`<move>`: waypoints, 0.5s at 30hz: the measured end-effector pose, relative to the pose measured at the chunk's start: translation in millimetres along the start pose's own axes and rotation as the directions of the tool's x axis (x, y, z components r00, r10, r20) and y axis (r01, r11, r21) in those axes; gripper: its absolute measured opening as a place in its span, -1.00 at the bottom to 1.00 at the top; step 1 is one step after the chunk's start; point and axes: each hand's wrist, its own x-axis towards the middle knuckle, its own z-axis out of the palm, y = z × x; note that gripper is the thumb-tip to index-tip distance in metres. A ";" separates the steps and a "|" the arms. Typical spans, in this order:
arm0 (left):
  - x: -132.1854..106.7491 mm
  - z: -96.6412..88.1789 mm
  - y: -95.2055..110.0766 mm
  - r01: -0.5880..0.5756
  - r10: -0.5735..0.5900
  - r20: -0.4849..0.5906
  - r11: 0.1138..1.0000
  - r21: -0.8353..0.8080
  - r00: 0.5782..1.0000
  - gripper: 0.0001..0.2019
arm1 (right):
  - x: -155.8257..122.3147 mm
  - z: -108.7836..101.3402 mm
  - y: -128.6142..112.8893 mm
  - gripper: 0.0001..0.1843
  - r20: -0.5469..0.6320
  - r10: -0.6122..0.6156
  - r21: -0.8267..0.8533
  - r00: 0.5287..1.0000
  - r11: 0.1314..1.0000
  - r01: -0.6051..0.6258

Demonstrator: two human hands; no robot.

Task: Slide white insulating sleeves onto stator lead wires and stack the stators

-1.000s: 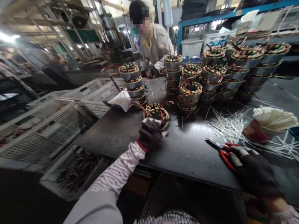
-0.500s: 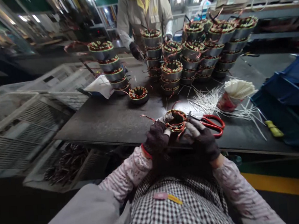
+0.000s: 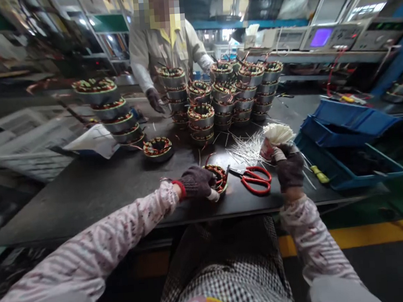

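Closest in, the left hand point(image 3: 197, 182), in a dark glove, lies on the near edge of the black table point(image 3: 96, 186) with its fingers curled over the near side of a wound ring point(image 3: 220, 177) of copper coil, gripping it where it sits flat on the tabletop. Just right of the ring lie red scissors point(image 3: 256, 180), blades pointing toward it. Beyond them the right hand point(image 3: 289, 168), also gloved, is raised off the table and closed around the lower part of a cup of white sticks point(image 3: 276, 135) - the taped fingertips press its side, the sticks fanning out above. Loose white sticks point(image 3: 244, 149) are scattered on the table just left of the cup, and a yellow-handled tool point(image 3: 318, 174) lies near the blue bins point(image 3: 344, 125) at the right end. Further back a single ring point(image 3: 158, 148) rests alone, with a leaning stack of rings point(image 3: 111, 112) behind it to the left and a cluster of taller stacks point(image 3: 225, 96) in the middle. At the far side stands a co-worker point(image 3: 163, 48) in a beige jacket - one gloved hand point(image 3: 154, 100) down beside the stacks.
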 end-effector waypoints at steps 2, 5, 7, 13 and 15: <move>-2.5 14.5 -2.4 -0.044 0.043 -0.123 0.999 -0.005 0.991 -0.71 | 26.8 -9.5 -6.8 -0.71 -0.012 -0.063 -0.187 0.998 0.981 0.059; -7.4 49.6 -5.1 -0.145 0.198 -0.410 0.977 0.158 0.890 -0.70 | 59.5 -1.8 -18.9 -0.68 0.063 -0.134 -0.428 0.989 0.891 0.148; -10.0 80.6 -6.2 -0.113 0.224 -0.543 0.967 0.230 0.809 -0.72 | 70.8 10.8 -23.9 -0.63 0.107 -0.155 -0.527 0.982 0.829 0.188; -15.7 148.8 -26.4 -0.043 0.089 -0.886 0.996 0.077 0.456 -0.62 | 73.2 17.6 -15.5 -0.56 0.164 -0.146 -0.627 0.976 0.748 0.217; -17.0 143.0 -36.8 -0.152 0.125 -0.875 0.987 0.059 0.468 -0.60 | 72.9 5.2 -6.4 -0.49 0.157 -0.204 -0.620 0.966 0.741 0.257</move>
